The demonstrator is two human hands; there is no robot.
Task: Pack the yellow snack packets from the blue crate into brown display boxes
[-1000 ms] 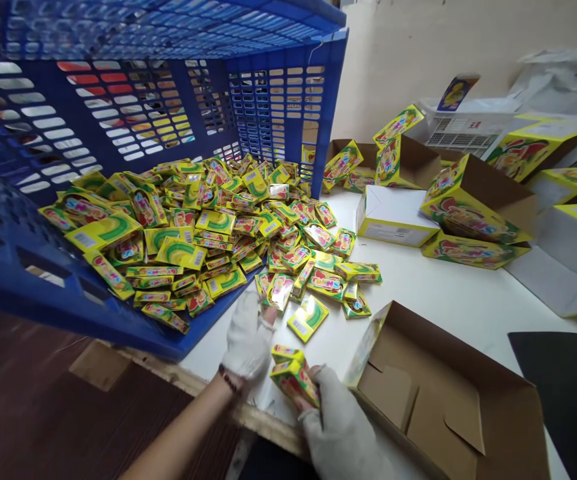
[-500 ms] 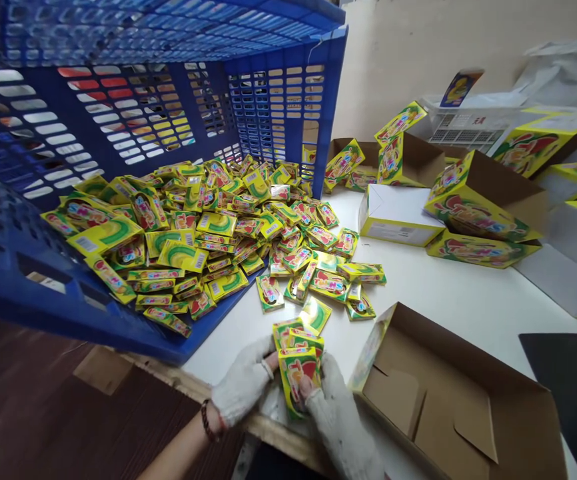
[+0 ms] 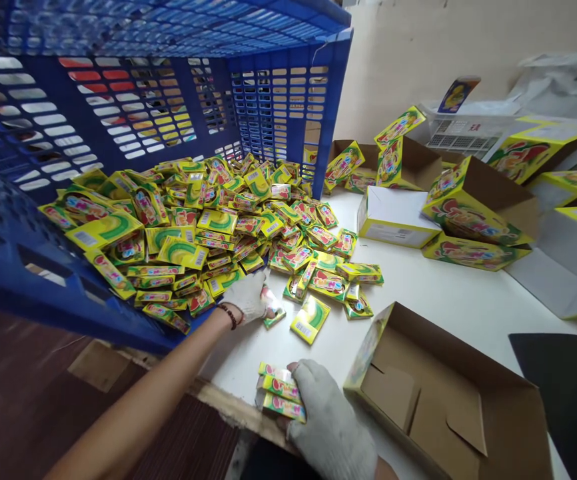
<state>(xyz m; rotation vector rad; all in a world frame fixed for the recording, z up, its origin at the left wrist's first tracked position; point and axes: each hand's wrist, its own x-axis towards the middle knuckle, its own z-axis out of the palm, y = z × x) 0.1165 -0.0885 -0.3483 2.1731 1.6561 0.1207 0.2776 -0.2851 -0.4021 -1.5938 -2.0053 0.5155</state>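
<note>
In white knitted gloves, both my hands are at work over the white table. My right hand (image 3: 331, 417), low in the middle, is closed around a stack of three small yellow-green cartons (image 3: 281, 393), their narrow printed sides showing. Farther forward, my left hand (image 3: 246, 299) has its fingers on a single small carton (image 3: 274, 315) at the edge of the heap, partly covering it. Another small carton (image 3: 310, 320) lies banana-side up between the two hands. A large heap of the same cartons (image 3: 208, 227) spills out of a tipped blue plastic crate (image 3: 336, 113).
To the right of my right hand, an open brown-lined display box (image 3: 513, 400) stands on the white table (image 3: 403, 287). Several more printed boxes (image 3: 473, 207) are stacked behind it. A white basket (image 3: 468, 130) is against the wall, and a black sheet (image 3: 558, 387) lies at right.
My left hand has left the stack and reached forward to a carton by the heap. My right hand keeps the stack, now turned with its narrow sides up.
</note>
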